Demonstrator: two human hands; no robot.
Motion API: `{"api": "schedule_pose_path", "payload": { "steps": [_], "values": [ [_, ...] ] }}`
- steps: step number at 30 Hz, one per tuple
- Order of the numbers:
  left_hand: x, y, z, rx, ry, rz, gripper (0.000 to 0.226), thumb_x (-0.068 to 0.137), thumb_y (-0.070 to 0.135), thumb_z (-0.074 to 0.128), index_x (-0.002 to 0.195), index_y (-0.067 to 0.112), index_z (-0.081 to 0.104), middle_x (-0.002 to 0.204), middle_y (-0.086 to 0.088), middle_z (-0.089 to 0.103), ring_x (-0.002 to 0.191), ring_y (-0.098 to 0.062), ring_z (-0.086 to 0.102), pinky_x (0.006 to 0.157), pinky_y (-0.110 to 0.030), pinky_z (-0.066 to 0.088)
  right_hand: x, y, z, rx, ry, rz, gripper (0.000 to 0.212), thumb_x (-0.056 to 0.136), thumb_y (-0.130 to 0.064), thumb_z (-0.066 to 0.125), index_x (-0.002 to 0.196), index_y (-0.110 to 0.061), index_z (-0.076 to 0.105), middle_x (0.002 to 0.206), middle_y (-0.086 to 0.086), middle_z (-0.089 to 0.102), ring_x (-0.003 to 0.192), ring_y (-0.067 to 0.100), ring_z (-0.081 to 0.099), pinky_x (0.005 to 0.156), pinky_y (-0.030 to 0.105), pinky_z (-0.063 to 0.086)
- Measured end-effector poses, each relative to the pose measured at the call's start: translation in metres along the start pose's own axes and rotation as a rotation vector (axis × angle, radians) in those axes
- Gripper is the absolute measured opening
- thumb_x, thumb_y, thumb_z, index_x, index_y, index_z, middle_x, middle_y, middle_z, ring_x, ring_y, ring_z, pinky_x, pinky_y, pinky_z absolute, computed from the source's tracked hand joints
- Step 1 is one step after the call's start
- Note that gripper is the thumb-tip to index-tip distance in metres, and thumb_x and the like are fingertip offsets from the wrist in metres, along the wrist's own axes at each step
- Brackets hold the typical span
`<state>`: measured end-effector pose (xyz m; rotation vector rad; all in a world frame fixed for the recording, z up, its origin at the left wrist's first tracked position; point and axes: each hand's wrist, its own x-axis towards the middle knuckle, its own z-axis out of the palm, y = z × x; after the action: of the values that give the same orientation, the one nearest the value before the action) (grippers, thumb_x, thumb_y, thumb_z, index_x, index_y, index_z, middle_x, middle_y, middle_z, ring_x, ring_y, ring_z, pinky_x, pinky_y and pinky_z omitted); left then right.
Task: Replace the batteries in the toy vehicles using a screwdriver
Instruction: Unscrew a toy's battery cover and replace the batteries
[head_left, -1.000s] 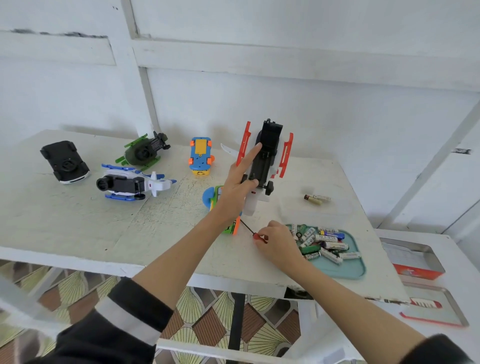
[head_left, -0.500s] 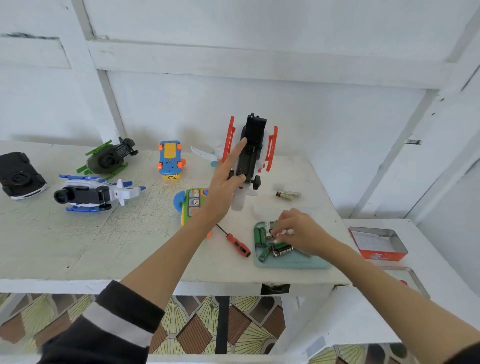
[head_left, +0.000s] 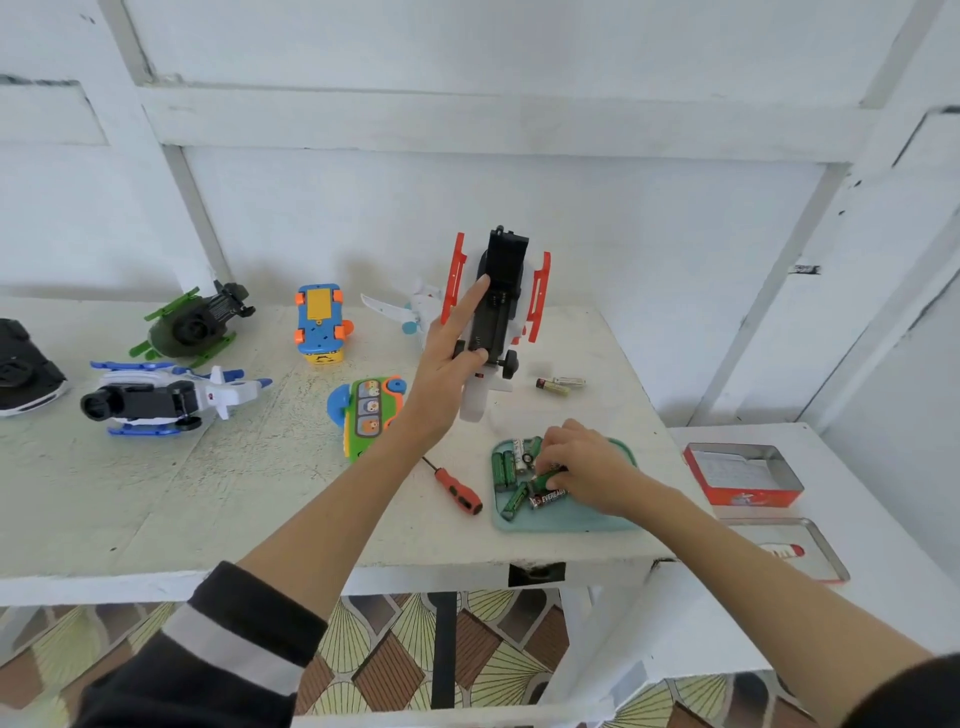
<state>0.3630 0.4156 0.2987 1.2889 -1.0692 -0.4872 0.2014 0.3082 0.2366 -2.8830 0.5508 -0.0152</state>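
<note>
Since a moment ago, the right hand (head_left: 582, 465) has dug deeper into the teal tray (head_left: 566, 522), fingers pinching a green battery (head_left: 545, 479). Her left hand (head_left: 447, 358) grips the upended red-and-white toy helicopter (head_left: 498, 312) at twelve o'clock — index finger extended. At nine o'clock of the tray lies the screwdriver (head_left: 457, 491), untouched.

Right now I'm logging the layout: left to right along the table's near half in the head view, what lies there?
White-and-blue toy plane → green toy bus → screwdriver → teal battery tray, where the right hand pinches a battery.
</note>
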Motion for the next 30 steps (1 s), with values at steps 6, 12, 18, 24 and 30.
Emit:
{"api": "schedule_pose_path", "payload": {
  "steps": [6,12,18,24,30],
  "values": [
    [-0.001,-0.003,-0.006,-0.022,0.041,0.008,0.069,0.08,0.01,0.042,0.132,0.056,0.041,0.133,0.016,0.046,0.116,-0.026,0.054,0.097,-0.034,0.049,-0.004,-0.011,-0.038,0.451,0.4,0.17,0.009,0.092,-0.005,0.051,0.097,-0.012,0.056,0.089,-0.008,0.053,0.076,0.002,0.049,0.068,0.008,0.039],
    [0.003,-0.002,-0.003,-0.02,0.055,-0.02,0.07,0.079,0.014,0.042,0.132,0.06,0.04,0.135,0.006,0.045,0.11,-0.023,0.055,0.093,-0.029,0.048,-0.002,-0.039,-0.118,0.786,0.839,0.065,0.012,0.082,-0.004,0.067,0.089,-0.013,0.064,0.081,0.001,0.063,0.065,0.004,0.059,0.063,0.013,0.049],
    [0.003,-0.003,0.003,-0.009,0.031,0.002,0.072,0.081,0.013,0.042,0.136,0.058,0.037,0.142,0.002,0.041,0.114,-0.015,0.052,0.098,-0.032,0.044,0.032,-0.052,-0.117,0.431,0.719,-0.054,0.022,0.082,0.004,0.061,0.102,-0.003,0.07,0.092,0.007,0.054,0.076,0.018,0.059,0.073,0.018,0.053],
    [-0.002,-0.003,0.01,0.029,0.042,0.018,0.071,0.081,0.013,0.041,0.135,0.059,0.033,0.14,0.002,0.038,0.118,0.003,0.044,0.106,-0.025,0.037,0.044,-0.056,-0.115,0.232,0.713,-0.091,0.009,0.077,-0.001,0.069,0.086,0.003,0.07,0.081,0.012,0.054,0.066,0.016,0.046,0.066,0.015,0.035],
    [-0.005,-0.004,0.014,0.003,0.049,0.008,0.069,0.081,0.014,0.042,0.133,0.06,0.035,0.137,-0.001,0.04,0.116,-0.009,0.045,0.104,-0.023,0.04,0.047,-0.062,-0.113,0.247,0.637,-0.069,0.011,0.074,-0.005,0.073,0.073,0.005,0.068,0.076,0.015,0.06,0.067,0.02,0.05,0.064,0.02,0.038]
  ]
}}
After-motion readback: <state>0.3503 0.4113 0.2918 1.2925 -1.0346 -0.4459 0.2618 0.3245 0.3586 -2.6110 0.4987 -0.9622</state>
